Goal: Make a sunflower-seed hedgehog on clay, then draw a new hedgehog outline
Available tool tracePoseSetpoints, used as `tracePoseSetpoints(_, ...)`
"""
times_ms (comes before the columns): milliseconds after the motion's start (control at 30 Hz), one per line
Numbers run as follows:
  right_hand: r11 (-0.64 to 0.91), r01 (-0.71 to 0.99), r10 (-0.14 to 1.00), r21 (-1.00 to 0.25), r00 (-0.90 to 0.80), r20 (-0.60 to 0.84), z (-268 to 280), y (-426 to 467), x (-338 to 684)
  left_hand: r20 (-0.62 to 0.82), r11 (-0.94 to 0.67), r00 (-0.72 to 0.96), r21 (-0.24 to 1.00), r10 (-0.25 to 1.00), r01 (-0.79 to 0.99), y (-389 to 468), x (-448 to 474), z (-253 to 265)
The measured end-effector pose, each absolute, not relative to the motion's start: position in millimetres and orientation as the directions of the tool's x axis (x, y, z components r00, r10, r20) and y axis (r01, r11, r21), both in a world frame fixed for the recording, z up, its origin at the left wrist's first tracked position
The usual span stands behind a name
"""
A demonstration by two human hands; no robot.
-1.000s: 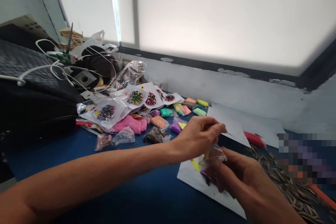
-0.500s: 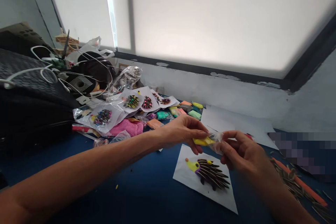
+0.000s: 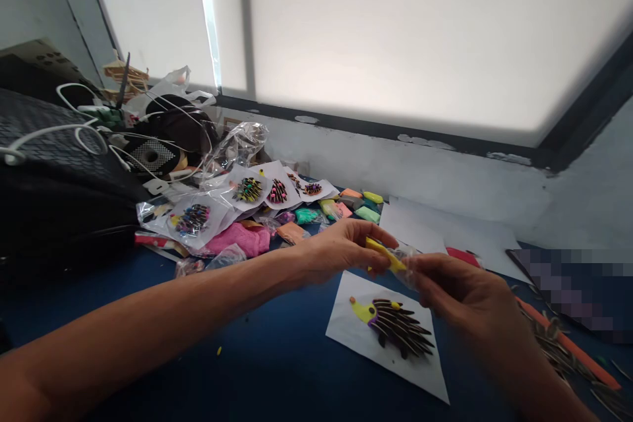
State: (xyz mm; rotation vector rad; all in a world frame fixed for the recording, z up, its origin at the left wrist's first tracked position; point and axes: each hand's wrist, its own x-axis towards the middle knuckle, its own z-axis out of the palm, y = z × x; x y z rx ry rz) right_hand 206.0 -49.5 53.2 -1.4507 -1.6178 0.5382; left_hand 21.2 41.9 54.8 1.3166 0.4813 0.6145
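1. We are at a craft table (image 3: 277,349); whether home or workshop, we cannot tell.
2. Five o'clock: we find a hedgehog picture (image 3: 401,328); nine o'clock: similar pictures (image 3: 248,190).
3. Four o'clock: coloured packets (image 3: 367,214); further out, loose dark slivers (image 3: 544,347).

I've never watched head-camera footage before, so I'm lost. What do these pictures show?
There's no machine: these are a person's two bare hands, seen by one camera worn on the head, looking forward and down. The left hand pinches a yellow lump, and the right hand grips the clear wrapper around its end. Nearby on the blue table, a white sheet bears a hedgehog figure. Farther back are coloured packets and more spiny figures on paper.
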Motion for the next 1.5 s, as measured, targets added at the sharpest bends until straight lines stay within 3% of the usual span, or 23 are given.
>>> tracePoseSetpoints(200,0.265,0.516,0.945,-0.815,0.026,0.325,55,-50,199,0.038,0.066,0.753,0.992,0.657,-0.108,40,21,55)
tracePoseSetpoints(400,0.130,0.451,0.978,-0.883,0.089,0.189,51,-49,203,0.030,0.085,0.739,0.989,0.673,-0.117,39,22,53)
tracePoseSetpoints(633,0.238,0.679,0.939,-0.695,0.022,0.343,51,-50,202,0.002,0.134,0.748,0.984,0.663,-0.121,35,27,50)
tracePoseSetpoints(800,0.350,0.741,0.895,-0.573,-0.085,0.437,56,-52,196,0.011,0.106,0.738,0.988,0.674,-0.111,36,27,48)
tracePoseSetpoints(1100,0.282,0.563,0.936,-0.777,0.017,0.352,57,-54,189,0.077,0.026,0.743,0.992,0.665,-0.126,38,25,51)
tracePoseSetpoints(1333,0.200,0.281,0.945,-0.939,0.199,0.261,55,-45,205,0.020,0.116,0.744,0.984,0.668,-0.131,58,20,51)
tracePoseSetpoints(1500,0.210,0.362,0.935,-0.908,0.198,0.294,52,-42,213,-0.065,0.226,0.802,0.970,0.594,-0.089,57,20,51)
